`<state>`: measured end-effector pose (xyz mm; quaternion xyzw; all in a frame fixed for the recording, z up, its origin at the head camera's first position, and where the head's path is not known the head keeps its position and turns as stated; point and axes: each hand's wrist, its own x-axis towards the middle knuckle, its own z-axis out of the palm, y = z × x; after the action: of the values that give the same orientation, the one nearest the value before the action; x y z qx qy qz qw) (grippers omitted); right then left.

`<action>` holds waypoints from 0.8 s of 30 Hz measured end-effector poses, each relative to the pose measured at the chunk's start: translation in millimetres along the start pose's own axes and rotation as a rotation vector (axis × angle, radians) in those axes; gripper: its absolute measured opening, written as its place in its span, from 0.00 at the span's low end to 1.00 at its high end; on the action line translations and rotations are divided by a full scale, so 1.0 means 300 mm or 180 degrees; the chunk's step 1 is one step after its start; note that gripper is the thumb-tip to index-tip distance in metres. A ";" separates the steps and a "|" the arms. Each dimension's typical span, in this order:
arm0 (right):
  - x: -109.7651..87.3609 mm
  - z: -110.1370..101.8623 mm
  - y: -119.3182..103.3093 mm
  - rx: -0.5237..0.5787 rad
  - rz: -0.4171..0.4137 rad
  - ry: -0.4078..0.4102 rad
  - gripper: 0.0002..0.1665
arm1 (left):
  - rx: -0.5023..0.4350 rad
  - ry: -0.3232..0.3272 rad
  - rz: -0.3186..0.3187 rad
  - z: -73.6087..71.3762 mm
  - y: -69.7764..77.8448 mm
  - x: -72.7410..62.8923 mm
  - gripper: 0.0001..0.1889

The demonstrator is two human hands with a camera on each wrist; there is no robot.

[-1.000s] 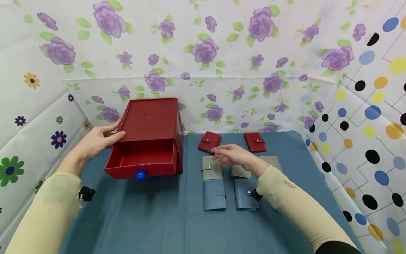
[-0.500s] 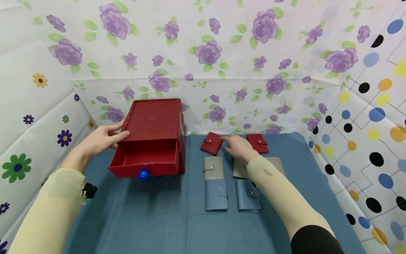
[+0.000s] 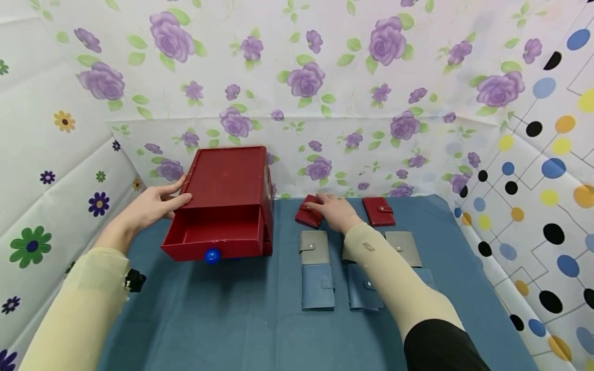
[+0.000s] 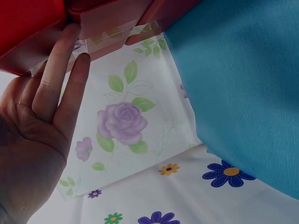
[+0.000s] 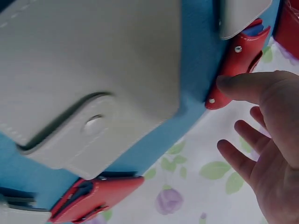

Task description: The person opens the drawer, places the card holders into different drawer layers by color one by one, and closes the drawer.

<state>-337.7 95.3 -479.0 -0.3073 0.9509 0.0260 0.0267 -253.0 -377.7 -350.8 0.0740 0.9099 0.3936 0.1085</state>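
My left hand (image 3: 150, 210) rests on the left side of a red drawer box (image 3: 227, 175), thumb on its top edge. In the left wrist view its fingers (image 4: 51, 74) lie nearly straight against the box. The upper drawer (image 3: 213, 247), with a blue knob (image 3: 212, 256), stands pulled out with a bare floor. My right hand (image 3: 337, 212) is at a small red snap wallet (image 3: 309, 212) near the back. In the right wrist view the thumb overlaps this wallet (image 5: 233, 65), and the other fingers are spread beyond it. A second red wallet (image 3: 378, 211) lies to the right.
In front of the red wallets lie several grey wallets (image 3: 314, 248) and blue wallets (image 3: 317, 287) in columns on the blue cloth (image 3: 241, 319). My right forearm partly covers the middle ones. Floral sheeting (image 3: 278, 77) rises behind; a dotted sheet (image 3: 533, 206) stands at the right.
My right hand has moved back and left, from above the grey wallets to the left red wallet. My left hand stays at the box. The view has shifted slightly.
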 end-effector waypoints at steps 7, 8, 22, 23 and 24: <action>0.041 0.003 -0.027 -0.0212 -0.0108 -0.0085 0.42 | 0.0004 0.0002 -0.0052 0.005 0.001 0.004 0.42; 0.049 0.005 -0.027 -0.0257 -0.0091 -0.0136 0.43 | 0.0005 0.0003 -0.0054 0.006 0.002 0.005 0.42; 0.130 0.018 -0.038 -0.0397 -0.0037 -0.0408 0.45 | -0.0083 0.0025 -0.0128 0.000 0.002 0.000 0.43; 0.133 0.021 -0.040 -0.0392 -0.0027 -0.0423 0.45 | -0.0084 0.0027 -0.0130 0.000 0.002 -0.001 0.43; 0.136 0.024 -0.043 -0.0379 -0.0014 -0.0423 0.44 | -0.0085 0.0028 -0.0132 -0.001 0.002 -0.002 0.43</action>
<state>-362.8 61.6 -489.3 -0.3080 0.9431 0.1027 0.0715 -252.6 -377.6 -350.0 0.0518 0.9063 0.4037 0.1137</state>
